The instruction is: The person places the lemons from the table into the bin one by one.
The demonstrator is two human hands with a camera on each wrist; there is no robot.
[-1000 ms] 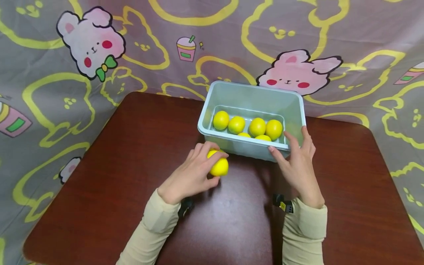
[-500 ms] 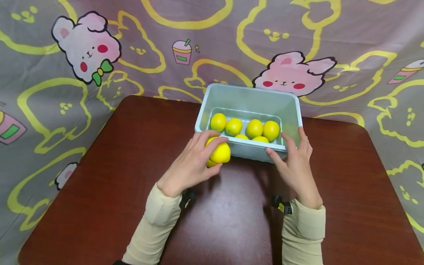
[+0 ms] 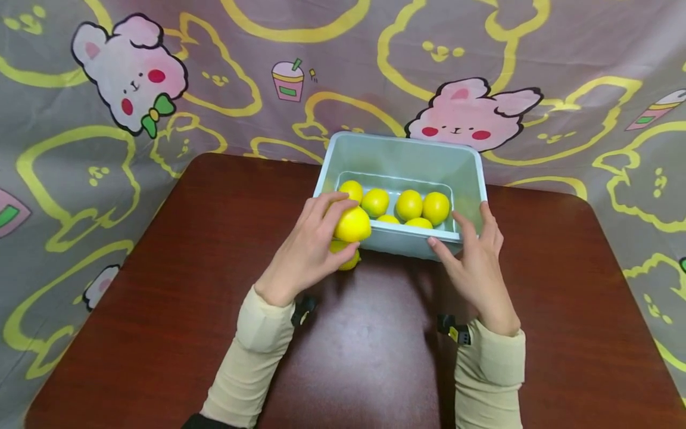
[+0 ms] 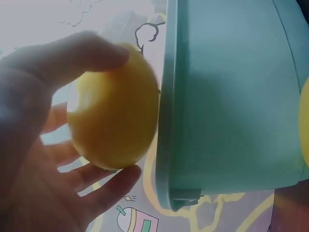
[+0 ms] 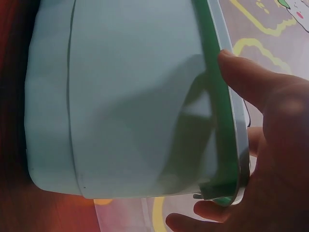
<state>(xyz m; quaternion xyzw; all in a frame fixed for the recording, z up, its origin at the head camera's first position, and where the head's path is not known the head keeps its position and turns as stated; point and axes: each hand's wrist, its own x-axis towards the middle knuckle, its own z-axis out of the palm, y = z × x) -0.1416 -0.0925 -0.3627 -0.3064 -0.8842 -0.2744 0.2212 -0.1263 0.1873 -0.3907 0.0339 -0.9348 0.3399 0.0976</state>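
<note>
My left hand (image 3: 305, 244) holds a yellow lemon (image 3: 352, 224) between thumb and fingers, at the front left rim of a pale blue-green plastic bin (image 3: 409, 241). The left wrist view shows that lemon (image 4: 113, 111) beside the bin's rim (image 4: 166, 111). A second lemon (image 3: 347, 257) lies on the table below this hand, partly covered by its thumb. Several lemons (image 3: 409, 204) rest on the bin's floor, the nearest ones partly hidden by the front wall. My right hand (image 3: 479, 274) grips the bin's front right corner, thumb (image 5: 241, 67) on the rim, fingers around the corner.
The bin stands at the back of a dark red-brown wooden table (image 3: 214, 238) with rounded corners. Right behind it hangs a cloth (image 3: 343, 59) printed with rabbits and yellow outlines. Both wrists carry small black cameras.
My left hand has lifted its lemon from near the table up to the bin's rim, baring the second lemon below. The right hand stays at the bin's corner.
</note>
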